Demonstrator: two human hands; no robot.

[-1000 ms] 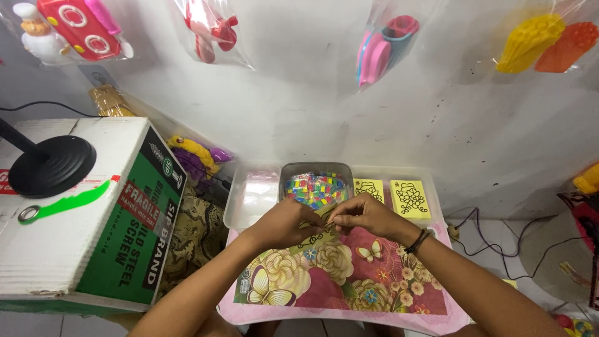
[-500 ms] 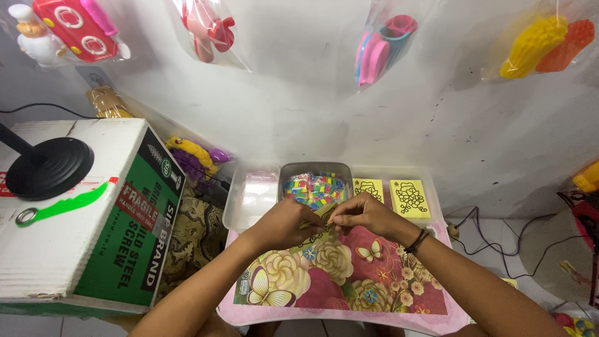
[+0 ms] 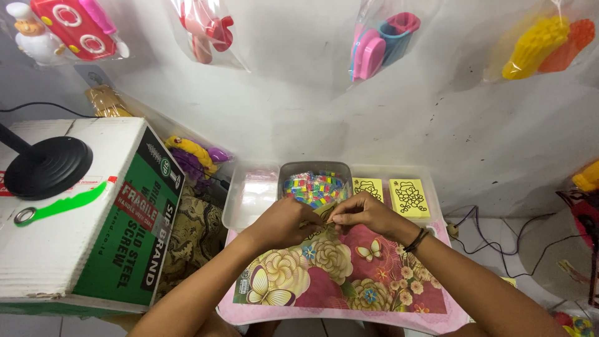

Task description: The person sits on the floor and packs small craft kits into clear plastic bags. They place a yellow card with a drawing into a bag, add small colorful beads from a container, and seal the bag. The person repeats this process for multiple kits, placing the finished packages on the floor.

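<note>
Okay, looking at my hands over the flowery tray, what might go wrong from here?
Both hands, left hand and right hand, pinch a small yellow piece right beside the tub of coloured bits; a nudge might tip it. The piece might slip and get lost on the busy floral tray.

Glossy floral mat (image 3: 349, 281), clear plastic tub (image 3: 315, 171), cardboard box (image 3: 81, 249).

- Cardboard box (image 3: 81, 212) at left, bearing a black round lamp base (image 3: 47, 167).
- Bagged plastic toys (image 3: 384, 40) hanging on the wall.
- Cables (image 3: 493, 234) on the floor at right.
</note>
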